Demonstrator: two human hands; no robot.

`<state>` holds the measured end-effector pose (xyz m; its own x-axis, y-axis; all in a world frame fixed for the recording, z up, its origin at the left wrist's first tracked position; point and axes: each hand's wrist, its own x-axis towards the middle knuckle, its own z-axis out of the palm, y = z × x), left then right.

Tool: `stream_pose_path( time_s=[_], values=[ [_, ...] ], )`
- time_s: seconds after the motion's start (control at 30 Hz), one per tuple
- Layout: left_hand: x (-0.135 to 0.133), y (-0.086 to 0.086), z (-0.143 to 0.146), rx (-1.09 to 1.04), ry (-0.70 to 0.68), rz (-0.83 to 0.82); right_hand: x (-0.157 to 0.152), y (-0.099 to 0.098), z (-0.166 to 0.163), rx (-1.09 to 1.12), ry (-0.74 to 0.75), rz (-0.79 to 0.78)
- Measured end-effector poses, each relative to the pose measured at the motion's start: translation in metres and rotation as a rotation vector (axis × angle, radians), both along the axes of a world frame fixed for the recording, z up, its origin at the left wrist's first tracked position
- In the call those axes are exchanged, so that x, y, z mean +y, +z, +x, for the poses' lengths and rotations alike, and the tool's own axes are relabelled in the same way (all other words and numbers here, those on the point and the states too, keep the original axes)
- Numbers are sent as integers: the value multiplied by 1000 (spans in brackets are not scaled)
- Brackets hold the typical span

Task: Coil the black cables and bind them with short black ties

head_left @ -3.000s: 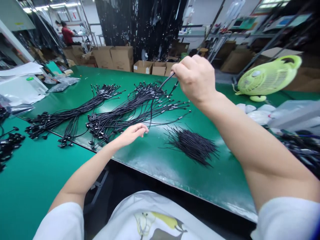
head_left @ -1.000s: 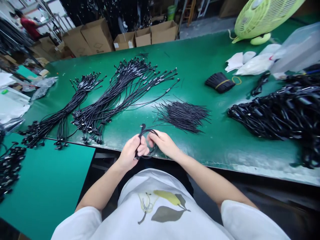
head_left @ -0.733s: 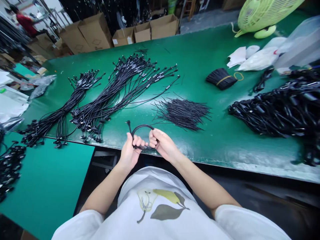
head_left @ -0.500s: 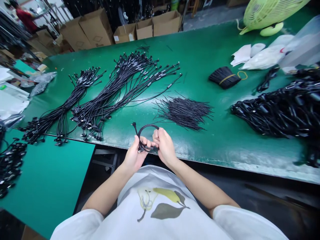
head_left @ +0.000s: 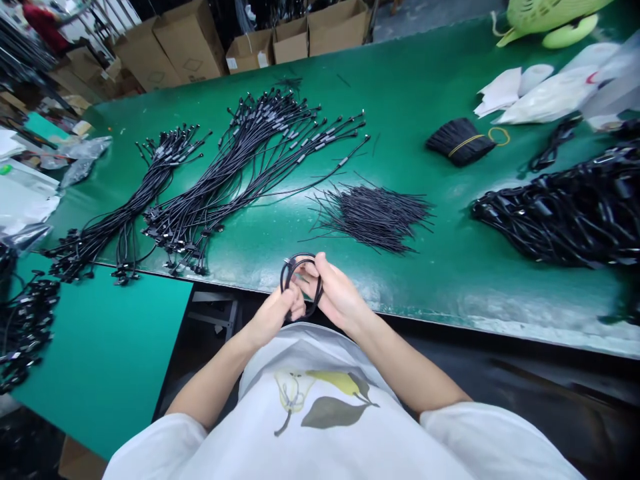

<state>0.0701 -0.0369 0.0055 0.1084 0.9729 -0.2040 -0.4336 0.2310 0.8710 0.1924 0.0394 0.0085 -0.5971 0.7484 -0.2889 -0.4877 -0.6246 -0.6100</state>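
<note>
A black cable, wound into a small ring, is held between my two hands at the near edge of the green table. My left hand grips the ring's left side with curled fingers. On the right side, my right hand has its thumb over the coil and its fingers behind and through it. Part of the cable is hidden by the fingers. Just beyond lies a loose pile of short black ties. Long black cables with plugs at their ends are spread to the left of the pile.
Another cable bundle lies further left. A banded bunch of black ties is at the right, near a heap of coiled cables. White plastic bags and a green fan stand behind. Cardboard boxes line the far side.
The cable has been wound into a tighter, closed ring; its loose upright end no longer sticks up at the left. Both hands have shifted their grip around it. The view has tilted slightly.
</note>
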Motion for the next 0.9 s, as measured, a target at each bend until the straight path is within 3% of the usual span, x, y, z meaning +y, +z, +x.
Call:
stream_pose_path(
  time_s=[0.13, 0.27, 0.4, 0.53, 0.63, 0.73, 0.9],
  values=[
    [-1, 1, 3, -52, 57, -112, 2, -3, 3, 25, -13, -46],
    [3, -7, 7, 88, 26, -53, -4, 4, 1, -55, -150, 145],
    [5, -10, 3, 366, -108, -16, -18, 5, -4, -98, -21, 331],
    [3, -8, -2, 446, -255, 38, -20, 4, -6, -70, -73, 301],
    [2, -9, -2, 361, -298, 23, -13, 7, -6, -36, -120, 298],
    [0, -8, 1, 159, -320, -30, -1, 8, -5, -51, -73, 340],
    [-2, 1, 12, -223, -299, -302, 17, 4, -3, 39, 16, 361]
  ],
)
